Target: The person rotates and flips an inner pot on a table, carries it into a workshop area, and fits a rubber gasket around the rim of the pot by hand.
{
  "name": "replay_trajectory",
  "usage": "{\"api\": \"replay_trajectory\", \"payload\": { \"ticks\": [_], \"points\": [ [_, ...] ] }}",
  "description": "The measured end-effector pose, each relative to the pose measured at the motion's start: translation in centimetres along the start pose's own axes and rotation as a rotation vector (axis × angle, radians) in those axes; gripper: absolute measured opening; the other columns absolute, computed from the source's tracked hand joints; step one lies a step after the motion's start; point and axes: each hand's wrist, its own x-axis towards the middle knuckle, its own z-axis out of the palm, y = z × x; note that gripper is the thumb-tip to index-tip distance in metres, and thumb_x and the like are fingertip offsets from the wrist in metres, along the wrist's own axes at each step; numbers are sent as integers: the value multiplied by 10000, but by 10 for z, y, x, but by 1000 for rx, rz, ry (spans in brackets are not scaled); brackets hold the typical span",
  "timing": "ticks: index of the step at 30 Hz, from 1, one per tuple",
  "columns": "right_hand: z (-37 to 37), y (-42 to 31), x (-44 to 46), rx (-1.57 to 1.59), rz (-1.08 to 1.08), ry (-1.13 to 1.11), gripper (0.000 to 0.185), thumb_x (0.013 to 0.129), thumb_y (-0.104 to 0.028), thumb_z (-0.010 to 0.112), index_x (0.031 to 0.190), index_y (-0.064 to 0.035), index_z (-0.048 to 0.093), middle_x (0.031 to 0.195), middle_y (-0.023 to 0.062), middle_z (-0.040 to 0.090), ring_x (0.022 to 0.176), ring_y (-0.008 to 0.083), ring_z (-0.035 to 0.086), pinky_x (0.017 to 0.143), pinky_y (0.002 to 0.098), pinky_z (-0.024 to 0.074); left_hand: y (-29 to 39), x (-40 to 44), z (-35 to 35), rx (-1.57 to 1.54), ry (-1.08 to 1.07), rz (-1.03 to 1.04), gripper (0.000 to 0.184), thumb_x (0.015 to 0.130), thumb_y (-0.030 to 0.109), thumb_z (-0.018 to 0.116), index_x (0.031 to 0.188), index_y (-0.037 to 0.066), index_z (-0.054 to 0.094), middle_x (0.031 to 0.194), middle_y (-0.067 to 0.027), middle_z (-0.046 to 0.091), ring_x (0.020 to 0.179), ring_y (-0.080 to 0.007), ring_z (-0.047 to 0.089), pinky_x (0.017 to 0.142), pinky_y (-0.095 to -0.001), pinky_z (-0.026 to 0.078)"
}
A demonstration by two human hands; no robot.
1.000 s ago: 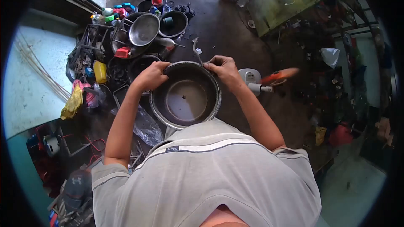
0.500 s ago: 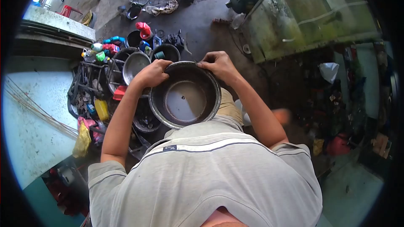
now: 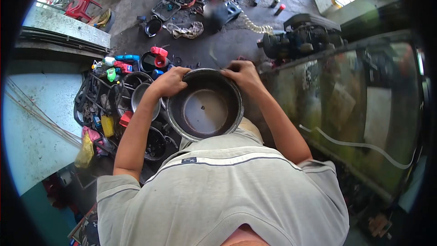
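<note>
Against the front of my shirt rests a round dark metal basin (image 3: 211,120), its opening facing up toward me. A small dark speck (image 3: 202,107) shows at the middle of its worn grey bottom. My left hand (image 3: 170,82) grips the upper left of the rim, thumb inside and fingers over the edge. On the upper right of the rim, my right hand (image 3: 242,74) is closed, its curled fingers partly hidden. Close by my left forearm are a grey metal bowl (image 3: 139,98) and a black pan (image 3: 156,146) holding dark pieces.
Bottles (image 3: 123,66) and a red jug (image 3: 159,54) crowd the left. A murky glass case (image 3: 337,95) stands on the right, with a dark machine (image 3: 305,36) behind. Ahead on the floor lie a coiled hose (image 3: 257,28), a black pot (image 3: 154,26) and a rag (image 3: 189,30).
My view has swung right and up, showing more of the floor ahead and the glass case. Both hands stay on the basin, which has shifted slightly right in view.
</note>
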Motion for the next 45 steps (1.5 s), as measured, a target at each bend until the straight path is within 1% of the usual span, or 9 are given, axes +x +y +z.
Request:
{"api": "replay_trajectory", "payload": {
  "ticks": [3, 9, 11, 21, 31, 35, 38, 42, 45],
  "points": [
    [-10, -9, 71, 75, 61, -131, 257, 916, -210, 795, 969, 40, 773, 790, 73, 740, 742, 108, 637, 696, 299, 518, 5, 36, -23, -10, 43, 23, 459, 778, 13, 615, 1225, -45, 698, 1078, -272, 749, 1012, -371, 742, 918, -413, 563],
    [-61, 9, 91, -40, 18, -51, 293, 907, -222, 798, 937, 66, 750, 730, 106, 704, 687, 122, 613, 651, 340, 499, -27, 98, -79, 51, 140, 7, 488, 774, 23, 616, 1253, -34, 687, 1099, -249, 753, 1025, -331, 737, 947, -393, 550],
    [-68, 4, 113, 207, 222, 7, 278, 902, -199, 803, 913, 72, 743, 696, 80, 677, 663, 102, 584, 612, 326, 472, -37, 125, -98, 30, 178, 18, 470, 780, 27, 618, 1239, -32, 697, 1109, -266, 745, 1055, -363, 732, 951, -408, 552],
    [-15, -42, 466, -144, -78, -307, 349, 872, -279, 819, 932, 57, 749, 777, 152, 718, 723, 165, 638, 712, 363, 521, -80, 255, -264, 2, 214, -31, 466, 779, 36, 646, 1240, -11, 694, 1090, -264, 743, 1049, -406, 722, 942, -431, 556],
    [-57, -73, 512, 155, 251, -226, 335, 852, -233, 852, 953, 69, 748, 758, 126, 689, 698, 175, 634, 664, 325, 513, -95, 282, -369, -67, 241, -77, 470, 785, 17, 639, 1249, 36, 709, 1102, -277, 732, 1067, -417, 716, 949, -449, 556],
    [-51, -114, 579, -230, -69, -282, 402, 841, -273, 851, 1000, 80, 747, 850, 166, 744, 758, 195, 682, 723, 369, 543, -94, 293, -401, -38, 318, -87, 450, 788, 10, 643, 1233, 15, 708, 1088, -278, 736, 1063, -414, 721, 946, -445, 558],
    [-5, -127, 646, -157, -289, -350, 313, 890, -270, 823, 942, 33, 764, 776, 75, 698, 719, 109, 600, 703, 334, 517, -87, 300, -426, -33, 388, 12, 449, 785, -19, 626, 1229, -21, 691, 999, -209, 764, 923, -241, 737, 845, -373, 560],
    [25, -163, 688, -176, -378, -521, 322, 893, -275, 816, 954, 35, 756, 796, 76, 702, 717, 122, 600, 705, 347, 518, -101, 289, -442, -2, 527, 12, 453, 788, -12, 632, 1237, -23, 689, 995, -212, 763, 933, -241, 735, 862, -373, 560],
    [14, -165, 701, -227, -320, -553, 327, 911, -283, 809, 1018, 21, 756, 775, 57, 672, 704, 111, 592, 670, 314, 502, -117, 279, -443, -176, 614, -166, 442, 797, 0, 640, 1235, 9, 705, 1072, -260, 746, 1028, -382, 737, 934, -413, 553]
  ]
}}
